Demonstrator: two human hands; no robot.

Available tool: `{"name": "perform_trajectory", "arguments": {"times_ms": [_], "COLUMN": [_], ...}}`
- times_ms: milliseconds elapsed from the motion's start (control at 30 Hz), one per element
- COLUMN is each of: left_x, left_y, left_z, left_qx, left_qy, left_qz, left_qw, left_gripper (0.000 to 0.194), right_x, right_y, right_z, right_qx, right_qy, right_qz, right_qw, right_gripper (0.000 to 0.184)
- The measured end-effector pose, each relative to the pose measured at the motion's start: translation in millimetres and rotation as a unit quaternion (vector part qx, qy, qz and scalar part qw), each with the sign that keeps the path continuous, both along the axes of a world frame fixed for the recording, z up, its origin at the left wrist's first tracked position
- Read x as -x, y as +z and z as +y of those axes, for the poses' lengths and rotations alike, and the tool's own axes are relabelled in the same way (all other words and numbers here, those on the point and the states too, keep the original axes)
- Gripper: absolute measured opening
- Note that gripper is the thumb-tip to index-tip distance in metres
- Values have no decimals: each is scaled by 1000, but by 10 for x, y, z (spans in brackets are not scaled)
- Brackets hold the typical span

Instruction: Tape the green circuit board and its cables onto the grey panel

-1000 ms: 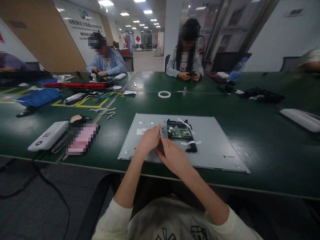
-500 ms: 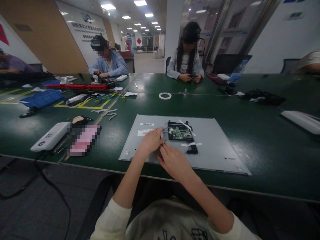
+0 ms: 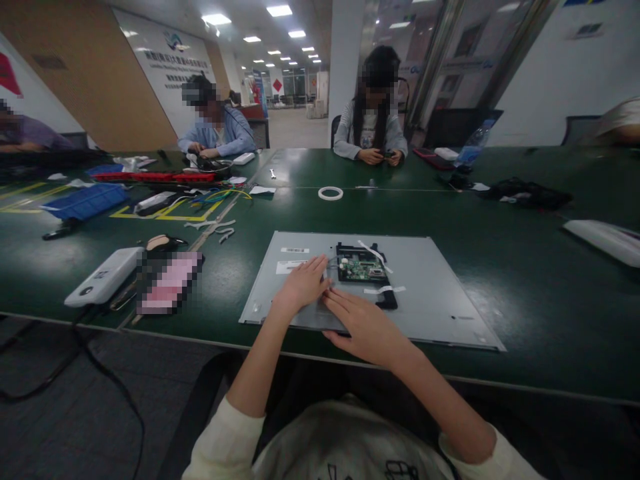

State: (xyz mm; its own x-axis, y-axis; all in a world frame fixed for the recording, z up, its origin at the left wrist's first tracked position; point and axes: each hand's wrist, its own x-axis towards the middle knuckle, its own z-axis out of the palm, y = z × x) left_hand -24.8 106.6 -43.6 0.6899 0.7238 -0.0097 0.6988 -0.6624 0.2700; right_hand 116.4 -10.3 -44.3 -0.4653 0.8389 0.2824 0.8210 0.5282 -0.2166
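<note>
A grey flat display panel [image 3: 435,287] lies back side up on the table before me. A green circuit board [image 3: 361,268] in a black bracket sits on it, with white tape strips [image 3: 385,290] across the bracket. My left hand [image 3: 303,283] rests flat on the panel, just left of the board, its stretched fingers near the thin cables. Close beside it, my right hand [image 3: 365,327] lies on the panel with fingers extended and thumb apart at the near edge. Neither hand appears to grip anything. What lies under the palms is hidden.
Left of the panel are a white power bank [image 3: 104,277] and a pink phone [image 3: 170,283]. Farther off are a blue tray [image 3: 87,200], a tape roll [image 3: 331,193] and a bottle [image 3: 470,150]. People sit across the table. The table's front edge [image 3: 450,379] runs close to me.
My right hand has slid slightly toward me and to the right, with its thumb spreading to the panel's near edge. My left hand stays almost in place.
</note>
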Motion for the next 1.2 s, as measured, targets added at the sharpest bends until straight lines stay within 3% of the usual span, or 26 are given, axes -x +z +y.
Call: {"name": "perform_trajectory", "arguments": {"times_ms": [200,367,500,600,700,900,1200], "left_x": [32,40,47,71,102,137,137], "left_y": [22,43,71,115,170,230,180], "left_z": [-20,-13,-4,-2,-4,-26,-6], "left_qx": [4,38,68,28,-26,-105,-128], "left_qy": [-2,39,97,152,194,218,230], "left_qz": [-15,-126,-248,-321,-361,-393,-356], "left_qw": [1000,990,961,934,912,887,896], "left_gripper": [52,49,48,41,37,33,33], "right_x": [-42,-69,-146,-221,-270,-273,-279], "right_y": [-16,-56,17,94,117,61,16], "right_z": [-26,-71,-71,-12,52,50,66], "right_qx": [3,3,20,25,23,2,-47], "right_qy": [5,13,32,61,74,66,-28], "right_qz": [8,38,33,-3,-25,-51,-73], "right_qw": [1000,999,999,998,997,996,996], "right_gripper": [48,41,48,60,60,49,51]}}
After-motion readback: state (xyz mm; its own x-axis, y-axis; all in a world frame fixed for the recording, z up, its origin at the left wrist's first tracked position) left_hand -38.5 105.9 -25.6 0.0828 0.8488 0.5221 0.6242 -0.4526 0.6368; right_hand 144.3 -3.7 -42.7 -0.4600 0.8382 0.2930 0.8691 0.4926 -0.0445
